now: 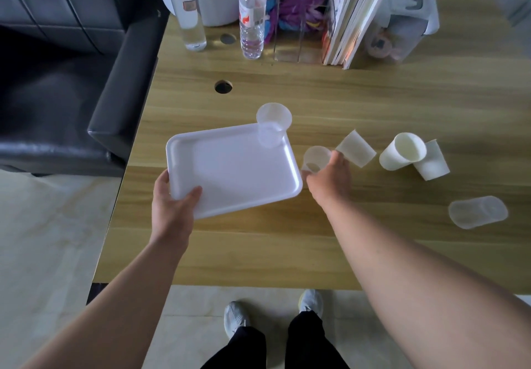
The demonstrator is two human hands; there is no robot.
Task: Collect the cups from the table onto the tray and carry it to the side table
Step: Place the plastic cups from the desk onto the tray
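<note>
A white plastic tray rests tilted on the wooden table, and my left hand grips its near-left corner. One translucent cup stands upright in the tray's far right corner. My right hand is closed around a second translucent cup just off the tray's right edge. Further right lie a white cup on its side, two more white cups touching each other, and a clear cup lying flat.
At the back of the table stand two water bottles, a white container, a clear holder with purple cloth, upright books and a plastic box. A dark sofa adjoins the table's left edge. A cable hole lies behind the tray.
</note>
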